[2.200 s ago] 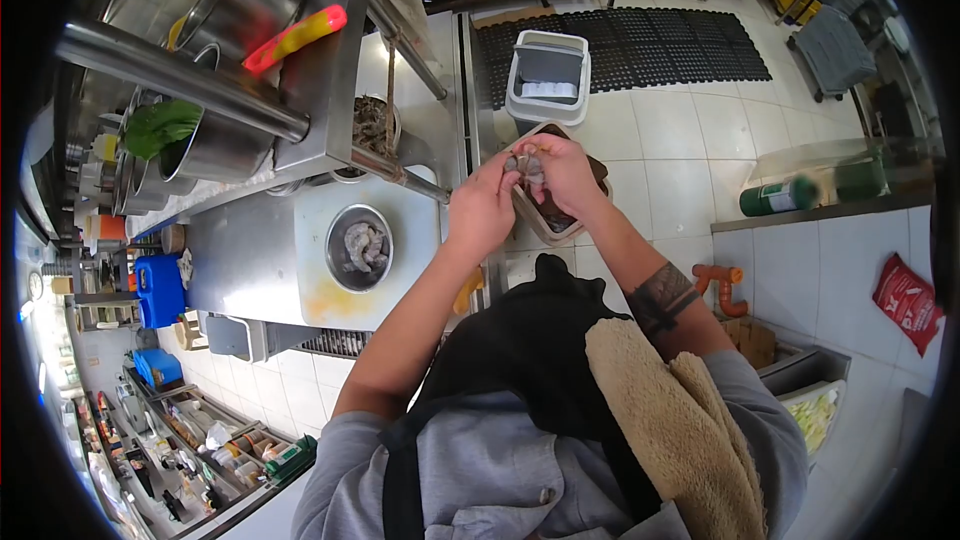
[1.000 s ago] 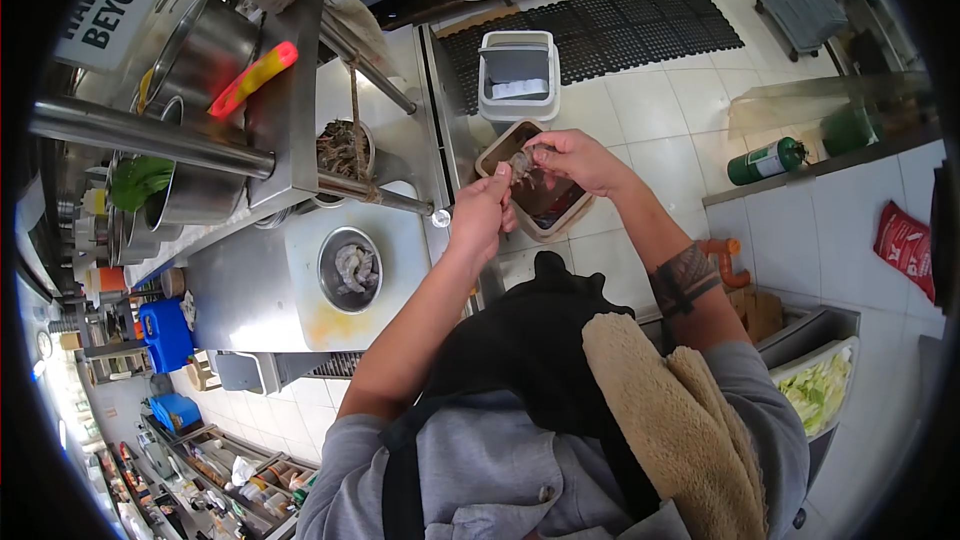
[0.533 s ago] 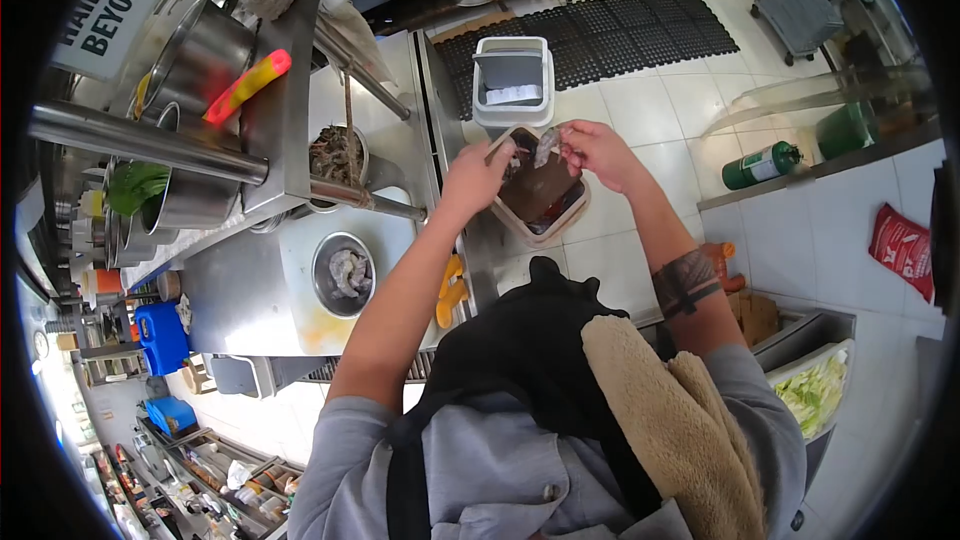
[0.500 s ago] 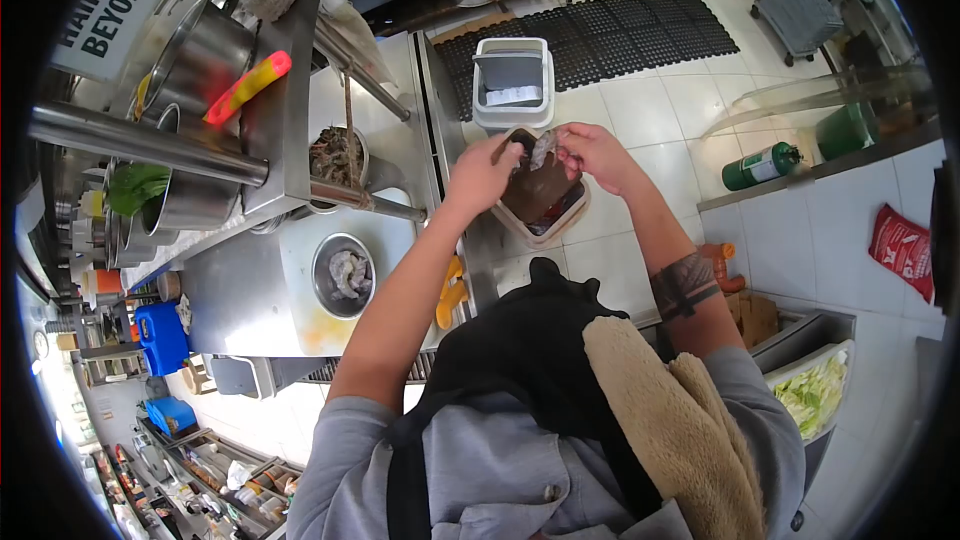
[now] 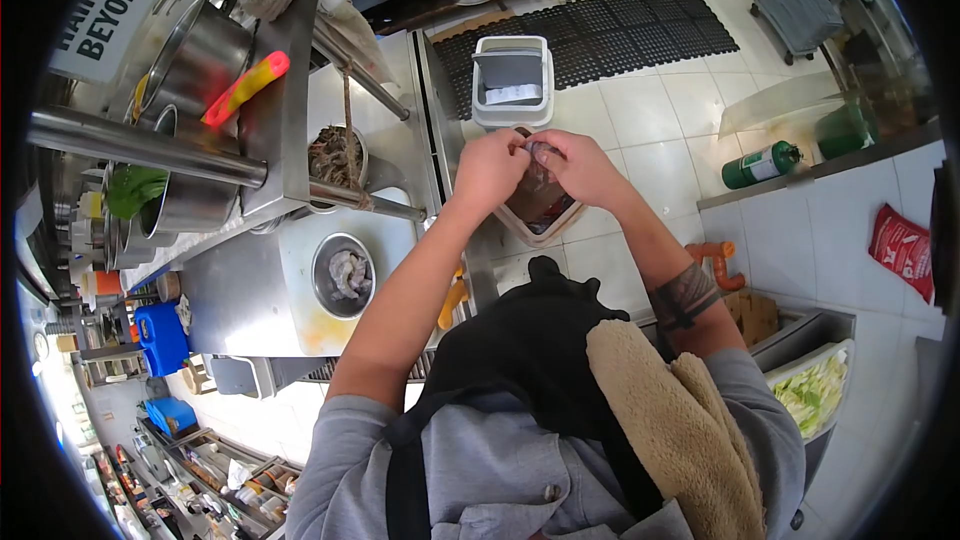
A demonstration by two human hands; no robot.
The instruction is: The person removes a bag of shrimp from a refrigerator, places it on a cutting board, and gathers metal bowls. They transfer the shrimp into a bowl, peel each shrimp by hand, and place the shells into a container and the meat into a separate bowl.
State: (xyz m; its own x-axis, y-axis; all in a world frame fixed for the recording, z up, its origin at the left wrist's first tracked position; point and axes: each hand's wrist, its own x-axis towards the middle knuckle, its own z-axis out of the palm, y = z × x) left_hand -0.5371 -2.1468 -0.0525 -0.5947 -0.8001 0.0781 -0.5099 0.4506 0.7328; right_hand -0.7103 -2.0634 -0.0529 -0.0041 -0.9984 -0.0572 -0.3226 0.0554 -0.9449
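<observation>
Above an open bin (image 5: 548, 232) with dark contents, my left hand (image 5: 492, 172) and my right hand (image 5: 582, 170) meet at the fingertips. Between them is a small greyish shrimp (image 5: 541, 152), pinched by both hands and partly covered by the fingers. To the left, a steel bowl (image 5: 322, 285) on a white cutting board (image 5: 392, 240) holds several pale peeled pieces (image 5: 349, 274). Farther back on the counter, another container holds a dark, shelled heap (image 5: 335, 155), partly behind the shelf rail.
A white bin (image 5: 546, 110) stands beyond my hands, near a black floor mat (image 5: 640, 35). Steel pots (image 5: 205, 202) fill the shelf at left. A green cylinder (image 5: 762, 166) lies at right, and a tray of cut lettuce (image 5: 812, 392) is at lower right.
My right hand has moved left and my left hand slightly right, so they now meet at the shrimp. Before, they were apart, with the shrimp at my right fingers.
</observation>
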